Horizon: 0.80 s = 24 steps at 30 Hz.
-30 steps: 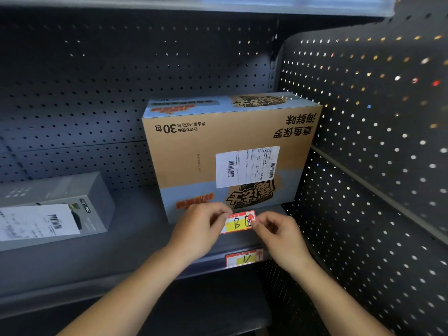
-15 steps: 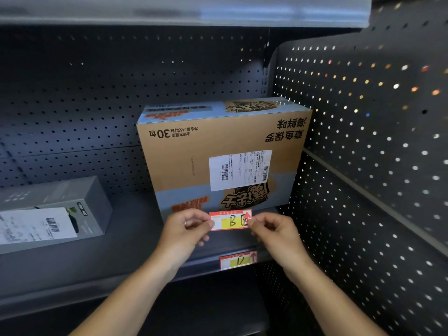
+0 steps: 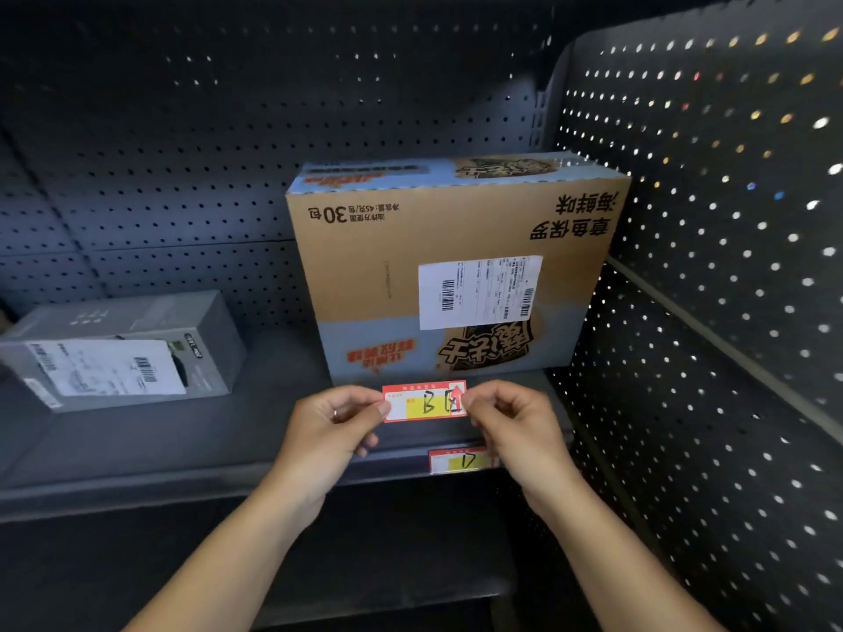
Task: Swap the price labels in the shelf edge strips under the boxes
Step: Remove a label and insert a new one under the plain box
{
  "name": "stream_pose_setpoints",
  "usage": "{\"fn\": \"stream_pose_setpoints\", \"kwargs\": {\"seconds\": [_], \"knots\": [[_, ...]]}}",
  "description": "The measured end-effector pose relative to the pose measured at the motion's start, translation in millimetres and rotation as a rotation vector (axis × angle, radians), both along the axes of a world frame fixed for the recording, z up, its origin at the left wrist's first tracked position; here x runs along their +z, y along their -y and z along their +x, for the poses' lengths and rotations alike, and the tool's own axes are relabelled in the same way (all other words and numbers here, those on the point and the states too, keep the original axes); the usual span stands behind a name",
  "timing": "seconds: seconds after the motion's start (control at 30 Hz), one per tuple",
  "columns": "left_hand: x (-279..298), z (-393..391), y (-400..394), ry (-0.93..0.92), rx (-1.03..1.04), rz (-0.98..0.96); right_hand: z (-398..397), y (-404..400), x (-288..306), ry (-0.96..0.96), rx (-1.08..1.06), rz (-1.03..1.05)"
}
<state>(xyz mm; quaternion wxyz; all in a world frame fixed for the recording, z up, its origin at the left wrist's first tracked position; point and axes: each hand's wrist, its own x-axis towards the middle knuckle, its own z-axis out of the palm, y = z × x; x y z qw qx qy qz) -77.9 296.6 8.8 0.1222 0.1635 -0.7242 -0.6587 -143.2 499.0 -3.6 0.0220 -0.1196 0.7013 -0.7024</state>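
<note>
Label "B" [image 3: 424, 402] spans between both hands, each grip [image 3: 382, 409] [image 3: 466, 404] pinched on one end.

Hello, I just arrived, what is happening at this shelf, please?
A person is changing price labels on a shop shelf. Both hands hold one red and yellow label by its ends: the left hand at the left end, the right hand at the right. It is held in the air in front of the big brown carton. Another label sits in the shelf edge strip below. A grey box lies further left.
</note>
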Motion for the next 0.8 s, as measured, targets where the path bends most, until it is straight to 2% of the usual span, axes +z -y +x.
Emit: {"fn": "stream_pose_setpoints", "kwargs": {"seconds": [0.23,0.53,0.8], "knots": [[-1.0,43.5,37.8,-0.047,0.112,0.169,32.4,48.9,9.3,0.024,0.093,0.004],[13.2,113.7,132.9,-0.152,0.091,0.161,107.6,141.1,18.5,-0.03,0.101,-0.036],[3.1,172.9,230.1,-0.138,-0.021,0.128,180.0,232.4,15.5,-0.021,0.023,-0.041]]}}
